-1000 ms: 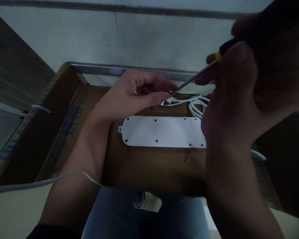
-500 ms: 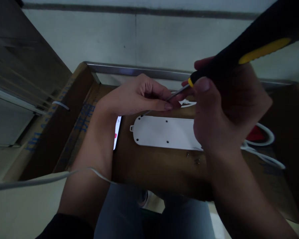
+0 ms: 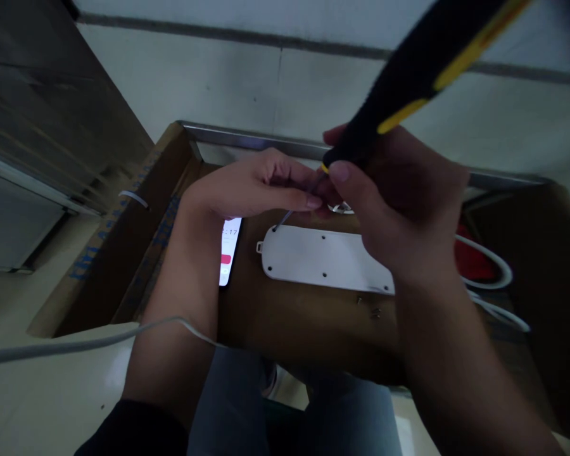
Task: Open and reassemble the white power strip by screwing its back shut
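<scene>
Plainly, at the far left a pale cable [image 3: 76, 348] runs in from the edge and passes over the left forearm. Behind it stands a cardboard side wall [image 3: 118, 237] with blue lettering and a white tie [image 3: 133, 197] through it. Next comes a lit phone [image 3: 230, 250], partly hidden by that forearm, lying on the brown cardboard surface [image 3: 275, 323]. Above it the left hand [image 3: 261, 187] reaches across, its grip — thumb against fingers — closed about the shaft of a screwdriver [image 3: 384, 95]. Just below the left hand lies a long white casing [image 3: 332, 259], flat on the surface, a small loop at its left end and dark holes along its edges. The screwdriver's tip seems to sit at the upper left hole, though the dim light makes the depth hard to judge. Below the casing a few small screws [image 3: 375, 313] lie loose. The right hand [image 3: 403, 209] covers the casing's far end from view, its grip clamped around the black-and-yellow handle. Rightmost, a white cord [image 3: 503, 263] loops around something red [image 3: 472, 256].
</scene>
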Tool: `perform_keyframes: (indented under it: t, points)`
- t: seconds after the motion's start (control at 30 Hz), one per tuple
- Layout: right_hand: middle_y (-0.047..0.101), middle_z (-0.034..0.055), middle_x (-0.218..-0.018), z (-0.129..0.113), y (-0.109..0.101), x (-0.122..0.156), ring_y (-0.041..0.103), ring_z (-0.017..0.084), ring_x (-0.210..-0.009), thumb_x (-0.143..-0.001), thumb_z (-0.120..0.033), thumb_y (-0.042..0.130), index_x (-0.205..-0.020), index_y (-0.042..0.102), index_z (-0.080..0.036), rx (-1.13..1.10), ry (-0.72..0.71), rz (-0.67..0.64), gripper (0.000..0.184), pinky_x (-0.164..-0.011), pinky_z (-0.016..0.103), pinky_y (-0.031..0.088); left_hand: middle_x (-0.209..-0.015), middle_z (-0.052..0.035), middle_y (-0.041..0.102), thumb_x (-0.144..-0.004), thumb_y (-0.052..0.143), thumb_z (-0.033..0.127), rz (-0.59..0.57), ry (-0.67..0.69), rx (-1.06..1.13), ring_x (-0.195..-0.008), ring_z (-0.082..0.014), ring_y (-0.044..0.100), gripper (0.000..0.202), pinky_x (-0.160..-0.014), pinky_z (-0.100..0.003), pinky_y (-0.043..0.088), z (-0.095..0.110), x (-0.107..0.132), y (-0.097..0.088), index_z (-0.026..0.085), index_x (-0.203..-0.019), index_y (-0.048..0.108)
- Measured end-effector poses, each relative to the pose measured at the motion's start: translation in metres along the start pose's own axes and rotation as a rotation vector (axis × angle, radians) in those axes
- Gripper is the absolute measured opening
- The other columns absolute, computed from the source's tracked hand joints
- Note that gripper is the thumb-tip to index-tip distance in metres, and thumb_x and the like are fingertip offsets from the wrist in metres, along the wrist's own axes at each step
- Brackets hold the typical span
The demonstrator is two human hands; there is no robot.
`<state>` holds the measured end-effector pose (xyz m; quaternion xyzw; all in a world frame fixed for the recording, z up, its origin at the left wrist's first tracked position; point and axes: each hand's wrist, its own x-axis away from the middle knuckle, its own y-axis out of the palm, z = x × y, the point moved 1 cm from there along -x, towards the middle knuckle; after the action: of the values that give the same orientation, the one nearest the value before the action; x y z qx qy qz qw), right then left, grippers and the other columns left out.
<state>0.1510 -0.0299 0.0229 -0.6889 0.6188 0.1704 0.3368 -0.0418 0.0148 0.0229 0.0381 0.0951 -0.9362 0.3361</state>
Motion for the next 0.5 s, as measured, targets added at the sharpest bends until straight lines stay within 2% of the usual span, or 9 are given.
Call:
perform_keyframes:
  t: [0.07,0.13,0.27,0.37,0.43,0.5]
  points:
    - [0.071,-0.0018,-0.084,-0.003,-0.001,-0.018,0.066,0.012,-0.076,-0.094,-0.032,0.074,-0.095,0.075,-0.026,0.058,-0.009,-0.166,0.006,-0.067,0.029,0.053,-0.088,-0.0026,0.078,-0.083,0.084,0.026,0.074,0.014,0.029,-0.092,-0.0174,0.073,0.014,-0.085,-0.029,0.058,-0.002,0.004,-0.005,0.015,-0.091,0.081]
    - [0.070,-0.0009,-0.084,-0.006,0.000,-0.033,0.066,0.014,-0.078,-0.089,-0.027,0.077,-0.087,0.071,-0.023,0.080,-0.017,-0.279,0.007,-0.067,0.031,0.052,-0.089,-0.0019,0.077,-0.083,0.085,0.024,0.123,0.036,0.071,-0.090,-0.0148,0.071,0.015,-0.087,-0.029,0.056,-0.003,0.008,-0.010,0.014,-0.093,0.080]
    - [0.069,-0.0003,-0.082,-0.015,0.002,-0.051,0.064,0.015,-0.075,-0.081,-0.019,0.076,-0.083,0.070,-0.023,0.105,0.021,-0.349,0.008,-0.065,0.032,0.048,-0.084,-0.0017,0.074,-0.080,0.084,0.009,0.153,0.055,0.167,-0.083,-0.0093,0.065,0.016,-0.087,-0.027,0.050,0.000,0.013,-0.016,0.006,-0.092,0.075]
    - [0.069,0.0006,-0.080,-0.026,0.006,-0.056,0.063,0.016,-0.072,-0.081,-0.021,0.076,-0.078,0.069,-0.022,0.187,0.030,-0.429,0.008,-0.061,0.034,0.046,-0.078,-0.0001,0.071,-0.080,0.083,0.006,0.210,0.036,0.164,-0.079,-0.0095,0.064,0.012,-0.084,-0.029,0.049,0.003,0.016,-0.016,0.006,-0.085,0.073]
    - [0.069,0.0014,-0.083,-0.035,0.009,-0.057,0.064,0.016,-0.074,-0.086,-0.032,0.079,-0.082,0.070,-0.023,0.275,-0.012,-0.399,0.013,-0.063,0.036,0.046,-0.081,-0.0022,0.073,-0.078,0.084,0.009,0.220,0.057,0.131,-0.080,-0.0110,0.066,0.012,-0.084,-0.030,0.051,0.004,0.017,-0.016,0.006,-0.085,0.074]
    - [0.067,0.0012,-0.087,-0.043,0.011,-0.057,0.065,0.017,-0.082,-0.092,-0.045,0.077,-0.089,0.066,-0.024,0.377,-0.085,-0.250,0.023,-0.071,0.037,0.048,-0.086,-0.0055,0.076,-0.076,0.084,0.013,0.213,0.075,0.113,-0.083,-0.0125,0.068,0.016,-0.085,-0.030,0.053,0.004,0.017,-0.016,0.006,-0.087,0.075]
